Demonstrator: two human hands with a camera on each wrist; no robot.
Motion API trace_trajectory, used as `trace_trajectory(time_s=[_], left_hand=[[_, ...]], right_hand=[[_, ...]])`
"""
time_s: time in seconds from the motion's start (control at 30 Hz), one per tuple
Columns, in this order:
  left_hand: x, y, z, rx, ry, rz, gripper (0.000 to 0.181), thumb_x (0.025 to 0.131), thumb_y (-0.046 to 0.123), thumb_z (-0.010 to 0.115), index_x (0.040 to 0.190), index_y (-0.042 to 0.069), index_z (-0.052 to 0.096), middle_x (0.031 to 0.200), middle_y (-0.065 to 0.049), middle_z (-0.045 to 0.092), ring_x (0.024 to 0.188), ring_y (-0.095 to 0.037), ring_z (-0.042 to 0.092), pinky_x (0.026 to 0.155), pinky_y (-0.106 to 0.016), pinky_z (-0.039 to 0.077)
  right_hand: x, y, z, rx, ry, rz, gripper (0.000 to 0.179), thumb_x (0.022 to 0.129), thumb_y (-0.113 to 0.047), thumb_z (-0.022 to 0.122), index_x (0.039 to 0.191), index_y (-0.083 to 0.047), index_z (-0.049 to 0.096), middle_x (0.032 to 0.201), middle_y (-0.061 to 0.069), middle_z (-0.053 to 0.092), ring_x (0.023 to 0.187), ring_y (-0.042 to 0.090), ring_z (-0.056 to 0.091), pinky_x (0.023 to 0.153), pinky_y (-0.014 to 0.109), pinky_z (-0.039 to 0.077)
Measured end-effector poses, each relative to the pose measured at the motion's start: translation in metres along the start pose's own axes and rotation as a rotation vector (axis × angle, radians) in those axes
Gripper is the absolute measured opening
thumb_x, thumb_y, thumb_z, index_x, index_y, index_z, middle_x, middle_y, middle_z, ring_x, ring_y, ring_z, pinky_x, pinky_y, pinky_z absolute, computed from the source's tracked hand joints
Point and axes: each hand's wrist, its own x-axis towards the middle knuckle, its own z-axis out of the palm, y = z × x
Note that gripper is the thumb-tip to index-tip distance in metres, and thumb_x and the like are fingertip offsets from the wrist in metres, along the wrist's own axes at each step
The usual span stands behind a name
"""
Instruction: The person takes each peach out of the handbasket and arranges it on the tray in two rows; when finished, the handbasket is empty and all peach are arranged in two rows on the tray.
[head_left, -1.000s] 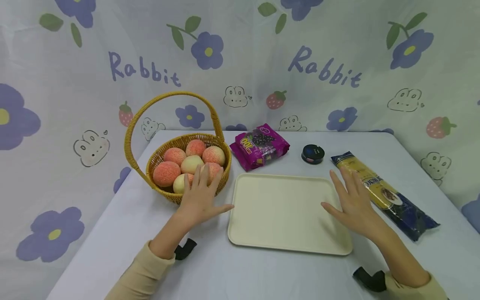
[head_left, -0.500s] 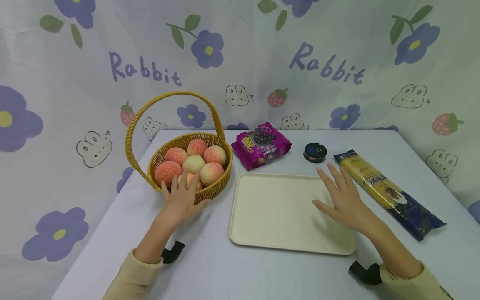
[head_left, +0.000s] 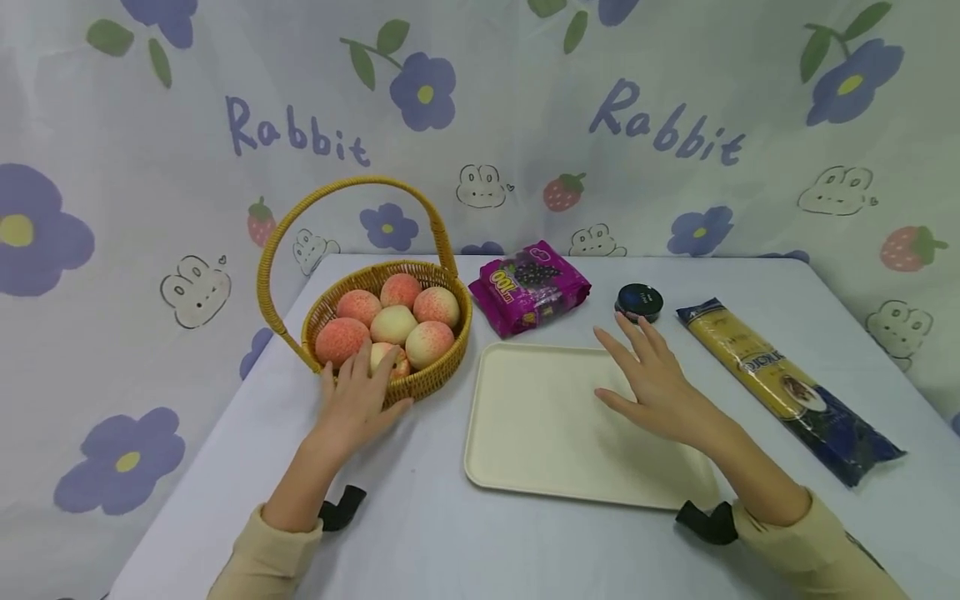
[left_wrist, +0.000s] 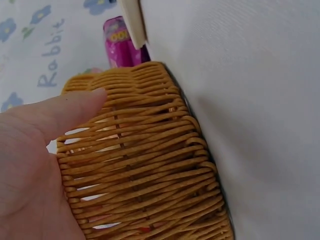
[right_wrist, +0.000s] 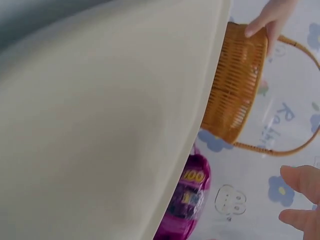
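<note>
A pale tray [head_left: 555,425] is laid flat on a white table [head_left: 450,550]. Left of the tray, a yellow woven basket [head_left: 435,379] with a tall handle [head_left: 360,181] is piled with round fruit [head_left: 393,325], pink and cream. The left hand [head_left: 352,412] is held at the basket's near side, also left of the tray. Its fingers are spread and almost straight over the rim, and its thumb is kept outside the woven wall. Nothing is gripped by it; whether the rim is touched cannot be told. The right hand [head_left: 654,392] is held above the right part of the tray, with fingers spread wide and nothing held. Behind the tray, a purple packet [head_left: 532,287] and a small round black box [head_left: 640,300] are seen. Right of the tray, a long gold and blue bag [head_left: 783,387] is laid at a slant.
</note>
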Motion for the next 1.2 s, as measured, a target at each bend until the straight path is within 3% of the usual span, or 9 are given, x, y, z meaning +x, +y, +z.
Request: trace_trajectory(time_s=[0.37, 0.63, 0.93, 1.2], left_hand=[[0.002, -0.001, 0.0, 0.002, 0.012, 0.0, 0.072, 0.083, 0.041, 0.064, 0.14, 0.01, 0.034, 0.144, -0.029, 0.018, 0.13, -0.043, 0.02, 0.098, -0.064, 0.013], [0.001, -0.003, 0.005, 0.006, 0.047, 0.023, 0.074, 0.082, 0.043, 0.065, 0.14, 0.009, 0.034, 0.146, -0.02, 0.019, 0.13, -0.042, 0.019, 0.098, -0.063, 0.015], [0.002, -0.002, 0.006, -0.018, 0.097, 0.036, 0.073, 0.081, 0.041, 0.066, 0.139, 0.008, 0.037, 0.145, -0.021, 0.023, 0.128, -0.044, 0.022, 0.097, -0.063, 0.013], [-0.003, -0.003, 0.011, -0.024, 0.127, 0.054, 0.071, 0.08, 0.04, 0.067, 0.136, 0.007, 0.041, 0.143, -0.022, 0.026, 0.126, -0.045, 0.024, 0.096, -0.062, 0.015]], right_hand=[[0.04, -0.028, 0.007, -0.005, -0.097, -0.084, 0.072, 0.086, -0.033, 0.063, 0.144, -0.01, 0.027, 0.149, 0.02, 0.011, 0.134, 0.044, 0.005, 0.099, 0.066, 0.016], [0.07, -0.049, 0.013, 0.05, -0.157, -0.13, 0.069, 0.088, -0.038, 0.058, 0.145, -0.016, 0.025, 0.15, 0.015, 0.013, 0.135, 0.039, 0.009, 0.101, 0.063, 0.017], [0.106, -0.059, 0.022, 0.201, -0.226, -0.12, 0.068, 0.089, -0.035, 0.058, 0.145, -0.016, 0.025, 0.149, 0.016, 0.016, 0.135, 0.034, 0.015, 0.103, 0.056, 0.021], [0.126, -0.069, 0.035, 0.238, -0.299, -0.122, 0.065, 0.09, -0.032, 0.057, 0.145, -0.015, 0.027, 0.149, 0.016, 0.015, 0.135, 0.034, 0.015, 0.104, 0.054, 0.021]])
